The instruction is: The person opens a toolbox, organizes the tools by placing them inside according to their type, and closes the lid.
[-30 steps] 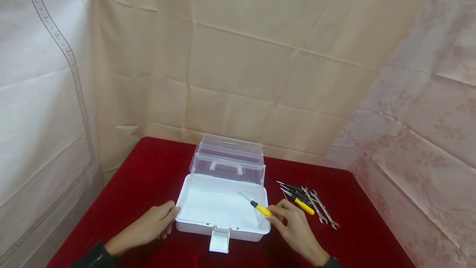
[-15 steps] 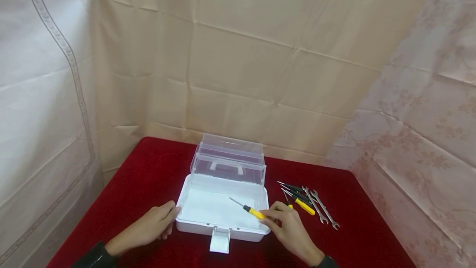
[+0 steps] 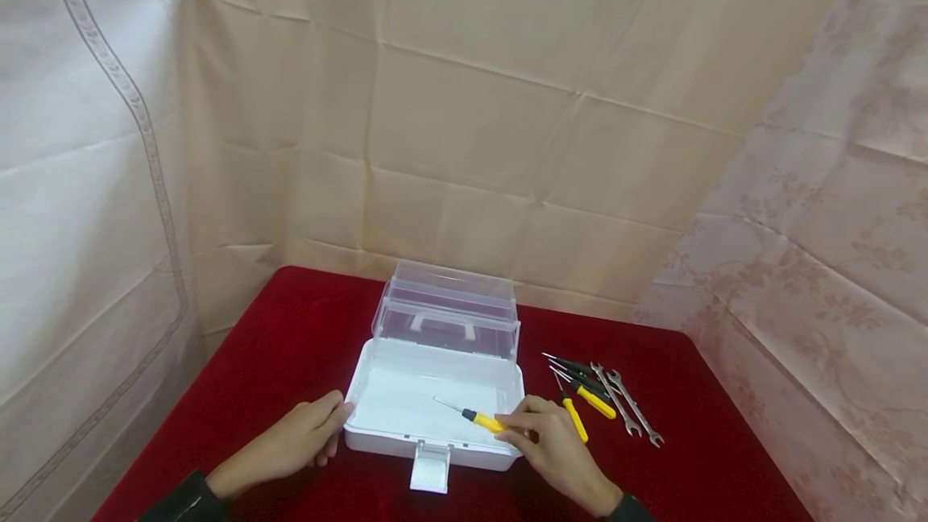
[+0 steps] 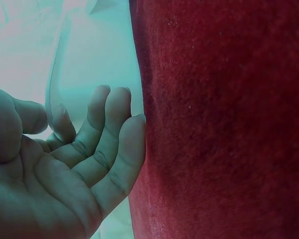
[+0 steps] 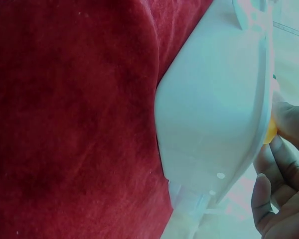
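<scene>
Plainly, the head view shows one white toolbox on the red-covered table, its one transparent lid standing raised at the far side and its one front latch turned down at the near side. The right hand pinches one yellow-handled screwdriver between its fingers, shaft pointing left over the box's interior; whether the tip touches the bottom I cannot tell. The left hand is at the left rim. To the right of the box lie two open-ended wrenches, two more yellow-handled screwdrivers and at least two black-handled tools, partly overlapping.

From the left wrist, thumb and index finger pinch the box's rim, while the other three fingers curl loosely beside the outer wall.

From the right wrist, the fingers pinch an orange-looking handle just beyond the rim, most of it hidden; two small pale dots mark the outer wall.
</scene>
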Available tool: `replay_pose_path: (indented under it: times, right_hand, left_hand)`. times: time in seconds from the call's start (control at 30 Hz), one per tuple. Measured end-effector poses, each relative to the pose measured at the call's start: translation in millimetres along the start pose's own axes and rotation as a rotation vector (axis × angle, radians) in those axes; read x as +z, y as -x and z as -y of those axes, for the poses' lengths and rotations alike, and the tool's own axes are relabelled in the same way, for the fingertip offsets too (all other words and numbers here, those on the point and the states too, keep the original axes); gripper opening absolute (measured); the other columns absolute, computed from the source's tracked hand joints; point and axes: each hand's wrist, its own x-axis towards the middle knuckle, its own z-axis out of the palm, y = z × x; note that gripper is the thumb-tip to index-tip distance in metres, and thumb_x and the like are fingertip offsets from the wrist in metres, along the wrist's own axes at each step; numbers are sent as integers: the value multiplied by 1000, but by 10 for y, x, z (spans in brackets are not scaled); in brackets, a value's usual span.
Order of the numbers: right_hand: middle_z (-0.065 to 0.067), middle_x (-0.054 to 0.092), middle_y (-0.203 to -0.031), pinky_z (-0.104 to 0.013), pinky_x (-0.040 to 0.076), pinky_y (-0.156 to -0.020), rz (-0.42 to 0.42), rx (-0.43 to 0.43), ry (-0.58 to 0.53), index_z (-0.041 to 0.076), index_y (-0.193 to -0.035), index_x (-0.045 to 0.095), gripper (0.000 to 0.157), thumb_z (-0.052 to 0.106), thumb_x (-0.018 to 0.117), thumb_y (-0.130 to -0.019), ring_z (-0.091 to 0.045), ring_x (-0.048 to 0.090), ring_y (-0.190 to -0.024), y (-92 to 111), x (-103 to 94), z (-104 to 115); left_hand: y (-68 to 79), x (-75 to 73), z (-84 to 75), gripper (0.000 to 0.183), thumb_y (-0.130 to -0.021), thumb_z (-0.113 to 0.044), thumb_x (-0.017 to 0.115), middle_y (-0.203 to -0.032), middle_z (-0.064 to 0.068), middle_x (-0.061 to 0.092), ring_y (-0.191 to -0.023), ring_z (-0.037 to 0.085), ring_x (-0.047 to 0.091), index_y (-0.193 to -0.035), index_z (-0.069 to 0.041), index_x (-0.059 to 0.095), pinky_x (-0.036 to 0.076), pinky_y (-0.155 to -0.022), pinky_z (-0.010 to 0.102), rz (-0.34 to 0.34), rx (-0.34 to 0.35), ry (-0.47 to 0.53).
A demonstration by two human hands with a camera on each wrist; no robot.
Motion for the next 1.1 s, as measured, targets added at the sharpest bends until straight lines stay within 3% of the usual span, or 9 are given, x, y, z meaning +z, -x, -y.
replay_pose_path:
  times: [0.2, 0.4, 0.8, 0.87, 0.97, 1.1]
  right_hand:
    - [21, 60, -83, -21, 40, -63, -14, -31, 8, 24, -102, 78, 21, 27, 78, -81, -7, 49, -70, 12, 41, -13]
    - [24, 64, -85, -25, 39, -69, 23, 0, -3, 28, -96, 79, 16, 24, 78, -81, -8, 50, -72, -6, 52, -18]
    - [24, 65, -82, -32, 37, -78, 113, -40, -4, 25, -100, 78, 15, 22, 72, -87, 0, 51, -73, -63, 18, -50]
    - [23, 64, -84, -29, 40, -78, 88, -44, 0, 25, -100, 78, 16, 20, 73, -87, 0, 53, -74, -40, 7, -71]
    - [23, 64, -87, -24, 46, -75, -29, -17, -2, 27, -99, 77, 18, 17, 75, -84, -1, 55, -79, 27, -19, -122]
    - [19, 64, -88, -23, 48, -65, -239, 117, 53, 27, -98, 75, 17, 20, 78, -83, -4, 55, -77, 124, -90, -283]
  left_hand:
    - [-10, 5, -6, 35, -105, -41, 41, -67, 1, 57, -54, 16, 56, -94, -9, 49, 47, -53, 28, 15, -4, 11]
    - [-2, -6, -5, 37, -105, -43, 40, -66, 1, 57, -53, 15, 56, -93, -9, 49, 47, -53, 28, 13, 5, 10]
    - [-12, 3, -6, 33, -106, -36, 41, -67, 0, 56, -53, 14, 56, -92, -8, 48, 48, -53, 29, 0, 12, 15]
    - [-20, 3, -12, 34, -106, -38, 41, -67, 0, 57, -53, 14, 56, -91, -8, 49, 48, -52, 29, -5, 4, 4]
    - [-26, -9, -22, 35, -105, -40, 43, -67, 0, 57, -54, 15, 56, -90, -9, 50, 48, -52, 29, -7, -18, -14]
    - [-8, -31, -26, 34, -103, -39, 46, -67, 0, 57, -55, 16, 55, -88, -9, 51, 47, -52, 29, -25, -53, -14]
